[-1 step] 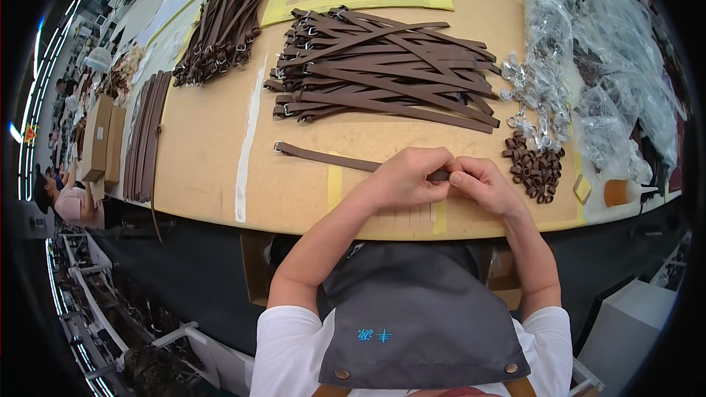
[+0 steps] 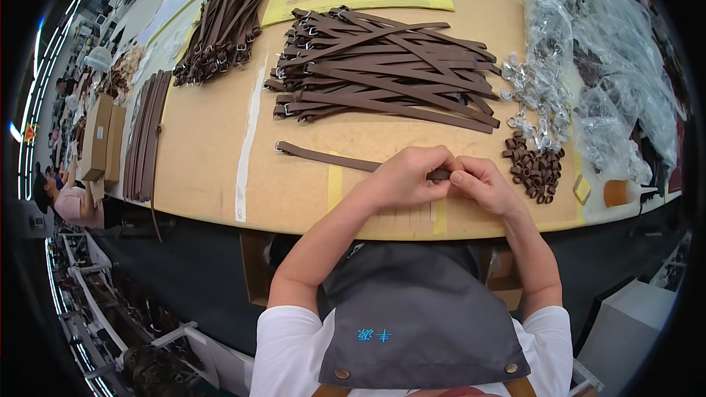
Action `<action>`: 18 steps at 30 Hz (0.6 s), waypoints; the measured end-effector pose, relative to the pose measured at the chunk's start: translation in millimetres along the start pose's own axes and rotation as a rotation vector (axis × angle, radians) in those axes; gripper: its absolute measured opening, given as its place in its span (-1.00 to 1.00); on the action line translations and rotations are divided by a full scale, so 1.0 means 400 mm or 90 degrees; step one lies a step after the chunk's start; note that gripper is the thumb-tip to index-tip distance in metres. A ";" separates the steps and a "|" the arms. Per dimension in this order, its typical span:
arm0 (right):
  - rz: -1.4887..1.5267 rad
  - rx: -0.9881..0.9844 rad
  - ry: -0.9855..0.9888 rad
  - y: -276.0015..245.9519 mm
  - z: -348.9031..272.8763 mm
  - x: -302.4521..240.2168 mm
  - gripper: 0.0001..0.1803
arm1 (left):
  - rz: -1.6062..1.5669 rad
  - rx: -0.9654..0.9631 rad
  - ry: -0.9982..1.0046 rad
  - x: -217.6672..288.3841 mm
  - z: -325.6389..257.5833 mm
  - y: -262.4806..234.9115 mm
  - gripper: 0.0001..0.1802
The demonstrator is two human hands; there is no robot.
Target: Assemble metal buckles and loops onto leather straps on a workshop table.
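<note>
Head view: left hand (image 2: 409, 178), curled, meets right hand (image 2: 486, 185) on brown strap (image 2: 327, 157).

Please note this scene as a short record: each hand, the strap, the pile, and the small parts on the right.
Left hand: closed on the brown strap
Right hand: pinching at the strap beside the left hand
Strap: silver buckle at its left end
Pile: brown buckled straps, beyond the hands
Right side: silver clasps; brown loops below them in view
</note>
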State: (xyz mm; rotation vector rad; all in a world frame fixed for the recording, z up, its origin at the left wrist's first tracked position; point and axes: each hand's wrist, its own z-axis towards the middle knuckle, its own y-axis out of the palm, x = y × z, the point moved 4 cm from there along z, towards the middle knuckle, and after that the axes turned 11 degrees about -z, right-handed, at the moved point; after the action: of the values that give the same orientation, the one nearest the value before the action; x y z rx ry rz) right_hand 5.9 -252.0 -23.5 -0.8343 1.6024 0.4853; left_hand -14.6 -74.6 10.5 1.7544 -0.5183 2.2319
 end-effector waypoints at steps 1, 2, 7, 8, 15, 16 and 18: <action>0.027 0.012 -0.010 0.007 0.000 0.001 -0.70 | -0.019 -0.003 -0.012 -0.004 0.000 0.000 -0.77; 0.055 0.024 -0.020 0.019 0.003 0.000 -0.70 | -0.038 -0.005 -0.024 -0.008 0.000 -0.001 -0.76; 0.110 0.049 -0.036 0.049 0.000 -0.013 -0.72 | -0.076 -0.023 -0.029 -0.008 -0.001 0.001 -0.73; 0.124 0.044 -0.041 0.052 0.000 -0.022 -0.71 | -0.084 -0.024 -0.029 -0.005 -0.002 0.001 -0.73; 0.218 -0.064 -0.066 0.023 -0.007 -0.008 -0.62 | -0.147 0.000 -0.019 0.018 -0.014 -0.027 -0.70; 0.208 -0.064 -0.064 0.023 -0.009 -0.016 -0.63 | -0.143 -0.001 -0.020 0.020 -0.015 -0.027 -0.70; 0.189 -0.066 -0.060 0.023 -0.013 -0.026 -0.64 | -0.140 -0.004 -0.017 0.022 -0.015 -0.025 -0.71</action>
State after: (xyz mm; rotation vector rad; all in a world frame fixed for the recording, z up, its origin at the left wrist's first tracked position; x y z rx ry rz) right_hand -4.1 -247.3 -13.8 -0.6409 1.6319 0.8130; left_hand -17.8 -63.0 19.1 1.7477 -0.3191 2.0559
